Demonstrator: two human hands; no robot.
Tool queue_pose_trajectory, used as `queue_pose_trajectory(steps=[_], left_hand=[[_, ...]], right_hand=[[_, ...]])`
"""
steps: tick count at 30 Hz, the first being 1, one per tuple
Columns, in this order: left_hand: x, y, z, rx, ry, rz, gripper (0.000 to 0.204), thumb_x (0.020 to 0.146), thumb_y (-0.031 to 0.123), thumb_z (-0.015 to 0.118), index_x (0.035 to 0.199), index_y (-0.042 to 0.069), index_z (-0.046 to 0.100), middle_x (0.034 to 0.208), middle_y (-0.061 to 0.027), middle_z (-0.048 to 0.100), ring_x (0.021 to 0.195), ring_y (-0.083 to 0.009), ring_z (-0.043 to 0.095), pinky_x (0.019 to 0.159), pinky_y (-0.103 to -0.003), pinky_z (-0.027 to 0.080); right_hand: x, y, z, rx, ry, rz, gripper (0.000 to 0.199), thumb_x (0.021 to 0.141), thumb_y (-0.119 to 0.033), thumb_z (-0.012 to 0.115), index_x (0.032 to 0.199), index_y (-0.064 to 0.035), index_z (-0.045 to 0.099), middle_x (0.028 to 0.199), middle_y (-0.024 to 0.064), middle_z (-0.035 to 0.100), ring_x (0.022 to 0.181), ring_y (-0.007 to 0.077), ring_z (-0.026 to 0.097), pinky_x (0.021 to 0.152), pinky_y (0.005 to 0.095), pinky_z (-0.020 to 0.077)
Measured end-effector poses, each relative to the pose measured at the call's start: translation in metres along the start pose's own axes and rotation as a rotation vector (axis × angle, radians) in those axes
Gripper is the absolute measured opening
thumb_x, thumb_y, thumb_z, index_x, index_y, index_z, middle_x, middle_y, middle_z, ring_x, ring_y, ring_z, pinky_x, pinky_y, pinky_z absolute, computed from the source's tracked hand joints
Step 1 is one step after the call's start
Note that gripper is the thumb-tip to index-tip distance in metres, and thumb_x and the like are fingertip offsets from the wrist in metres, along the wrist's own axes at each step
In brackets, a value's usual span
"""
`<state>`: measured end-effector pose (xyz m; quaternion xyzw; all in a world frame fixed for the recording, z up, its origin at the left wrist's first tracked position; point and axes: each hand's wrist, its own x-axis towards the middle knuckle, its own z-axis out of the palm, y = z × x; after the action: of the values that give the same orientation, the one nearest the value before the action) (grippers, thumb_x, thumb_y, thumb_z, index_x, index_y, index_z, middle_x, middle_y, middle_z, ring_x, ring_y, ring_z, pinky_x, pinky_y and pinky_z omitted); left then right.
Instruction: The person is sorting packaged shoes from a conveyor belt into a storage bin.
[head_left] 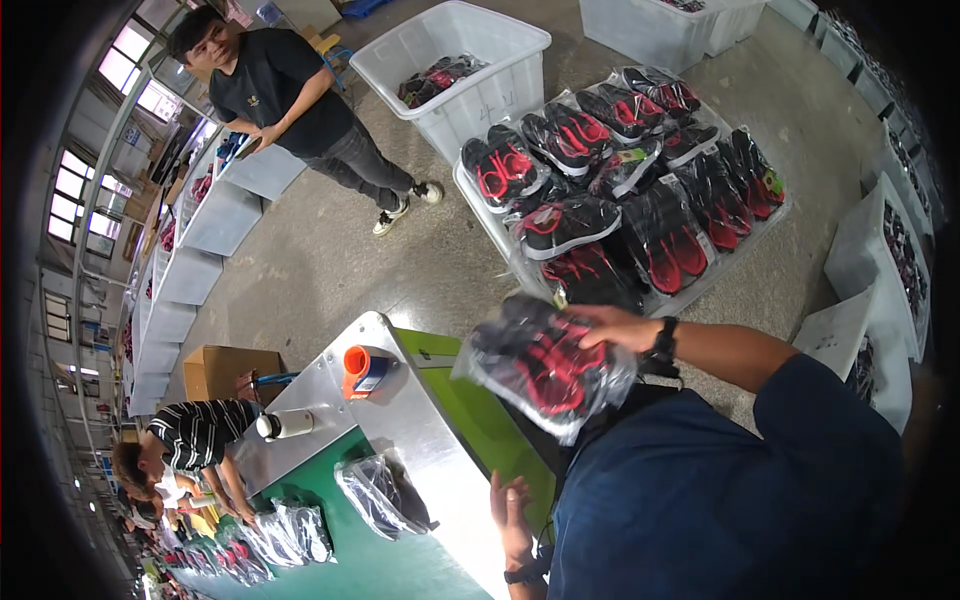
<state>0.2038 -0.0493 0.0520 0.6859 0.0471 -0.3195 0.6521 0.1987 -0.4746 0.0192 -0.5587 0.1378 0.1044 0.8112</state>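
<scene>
Factory floor; right hand (pixel 612 325) grips bagged shoes (pixel 545 365).

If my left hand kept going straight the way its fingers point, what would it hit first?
Probably the metal table edge: the left hand is open, fingers pointing up-frame along the steel strip, with the green belt just beyond. Depth is unclear.

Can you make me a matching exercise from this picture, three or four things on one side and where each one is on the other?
Things:
1. bagged shoes
2. orange tape dispenser
3. white bin
4. left hand

Places:
A. on the metal table edge
B. on the floor beside the shoe pile
C. held up in the right hand
D. low, by the table's near end

Pairs: 1-C, 2-A, 3-B, 4-D
</scene>
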Motion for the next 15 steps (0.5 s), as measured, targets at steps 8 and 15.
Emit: queue_pose_trajectory(steps=[8,15], left_hand=[[-0.004,-0.037,0.021,0.256,-0.058,-0.115,0.077,0.101,0.039,0.064,0.155,-0.004,0.03,0.123,-0.0204,0.064,0.104,-0.0238,0.064,0.084,-0.034,0.053],[-0.036,-0.026,0.017,0.348,0.037,-0.129,0.067,0.104,0.033,0.06,0.152,-0.007,0.035,0.109,-0.017,0.067,0.098,-0.0219,0.065,0.08,-0.033,0.055]], right_hand=[[-0.045,0.043,-0.136,0.169,0.4,-0.039,0.069,0.09,-0.006,0.063,0.153,0.0014,0.036,0.124,0.0076,0.065,0.106,0.0129,0.064,0.093,0.0281,0.0504],[0.01,0.079,-0.168,-0.405,0.739,-0.213,0.069,0.088,-0.017,0.07,0.15,-0.0034,0.044,0.104,0.0085,0.067,0.091,0.0212,0.066,0.082,0.034,0.0523]])
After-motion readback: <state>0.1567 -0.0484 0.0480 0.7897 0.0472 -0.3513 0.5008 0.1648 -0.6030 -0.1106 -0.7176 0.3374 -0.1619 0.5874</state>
